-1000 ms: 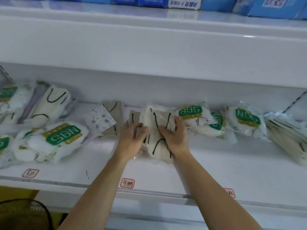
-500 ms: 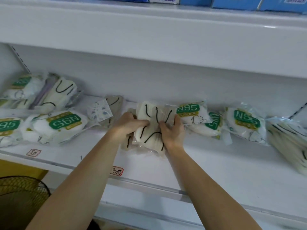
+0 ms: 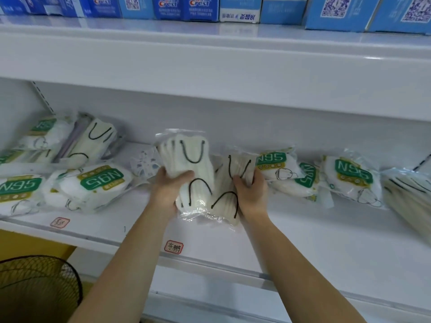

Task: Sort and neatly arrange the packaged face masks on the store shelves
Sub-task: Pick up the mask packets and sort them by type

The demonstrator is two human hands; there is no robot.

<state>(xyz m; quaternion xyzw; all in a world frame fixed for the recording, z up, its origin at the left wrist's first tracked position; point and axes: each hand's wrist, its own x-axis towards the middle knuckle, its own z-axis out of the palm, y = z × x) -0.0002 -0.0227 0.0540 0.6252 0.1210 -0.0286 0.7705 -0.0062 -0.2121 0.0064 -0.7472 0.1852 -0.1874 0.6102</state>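
Note:
My left hand (image 3: 168, 190) grips a clear pack of cream masks with black ear loops (image 3: 186, 164), raised upright off the white shelf (image 3: 303, 231). My right hand (image 3: 250, 194) holds a second pack of the same cream masks (image 3: 227, 201), which lies just right of the first and overlaps it. Green-labelled N95 packs lie on both sides: one at the left (image 3: 93, 185), one at the right (image 3: 352, 180). Another cream pack (image 3: 93, 143) leans at the back left.
A small patterned mask pack (image 3: 145, 163) sits behind my left hand. More cream packs (image 3: 410, 197) pile at the far right. Blue toothpaste boxes (image 3: 189, 8) line the shelf above. A black wire fan guard (image 3: 35, 290) stands below left. Red-stamped labels (image 3: 173, 247) mark the shelf front.
My left hand has lifted one cream pack up and away from the bundle both hands held together. The right hand stays on the other pack. The camera view tilted upward.

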